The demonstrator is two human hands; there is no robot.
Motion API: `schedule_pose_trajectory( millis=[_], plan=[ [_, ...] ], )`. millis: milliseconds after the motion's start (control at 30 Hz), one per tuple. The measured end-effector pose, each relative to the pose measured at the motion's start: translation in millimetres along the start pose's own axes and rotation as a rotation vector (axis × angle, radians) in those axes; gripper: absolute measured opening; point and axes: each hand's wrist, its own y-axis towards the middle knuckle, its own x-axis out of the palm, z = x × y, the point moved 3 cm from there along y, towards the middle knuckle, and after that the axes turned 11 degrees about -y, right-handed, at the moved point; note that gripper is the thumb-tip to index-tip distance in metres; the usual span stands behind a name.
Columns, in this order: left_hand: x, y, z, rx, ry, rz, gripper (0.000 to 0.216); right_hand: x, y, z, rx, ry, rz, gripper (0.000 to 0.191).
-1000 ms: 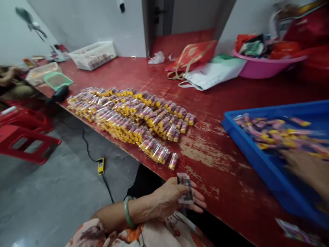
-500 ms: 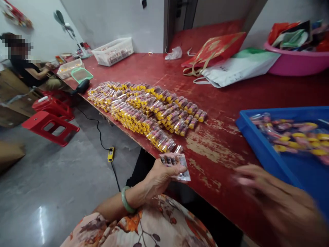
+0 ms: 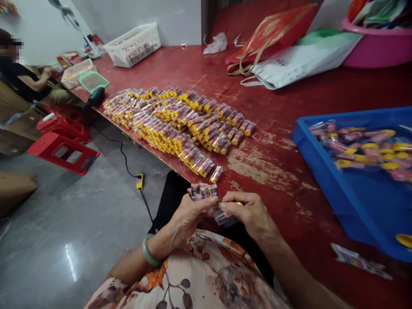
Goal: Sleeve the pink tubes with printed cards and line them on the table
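My left hand (image 3: 185, 214), with a green bangle on the wrist, is closed on a small stack of clear printed sleeves (image 3: 203, 192) at the near edge of the red table (image 3: 257, 167). My right hand (image 3: 249, 212) is closed right beside it, pinching a small yellow-capped tube (image 3: 238, 203) against the sleeves. Just beyond my hands lie rows of wrapped tubes (image 3: 174, 124), with a single one (image 3: 216, 174) nearest. A blue tray (image 3: 325, 171) with loose tubes sits to my right.
A flat printed sleeve (image 3: 360, 261) lies at the table's near right. Bags (image 3: 289, 56) and a pink basin (image 3: 376, 47) stand at the back. White bins (image 3: 133, 45) and a seated person (image 3: 22, 77) are at far left, with red stools (image 3: 61, 143) and a cable on the floor.
My right hand has come back from the blue tray to my left hand, now pinching a tube against the sleeves. The left hand has turned the sleeves towards it.
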Motion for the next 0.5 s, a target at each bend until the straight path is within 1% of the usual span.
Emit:
schedule_pose_trajectory(
  millis=[100,200,267,367,500],
  plan=[
    [-1.1,7.1,0.9,-0.032,0.008,-0.005,0.040,-0.8,0.0,7.0,0.060,0.025,0.042,0.023],
    [-1.4,16.0,4.6,-0.024,0.024,-0.009,0.040,-4.2,-1.5,13.7,0.062,0.104,0.061,0.024],
    [-0.1,21.1,7.3,-0.004,0.022,-0.036,0.041,-9.6,-5.6,18.7,0.061,0.193,0.095,0.025],
    [2.5,26.9,9.3,-0.003,0.024,-0.075,0.041,-19.1,-16.6,23.7,0.002,0.241,0.150,0.024],
    [4.4,32.6,10.3,-0.027,0.014,-0.093,0.040,-23.3,-30.5,26.6,-0.122,0.103,0.185,0.017]
  ],
)
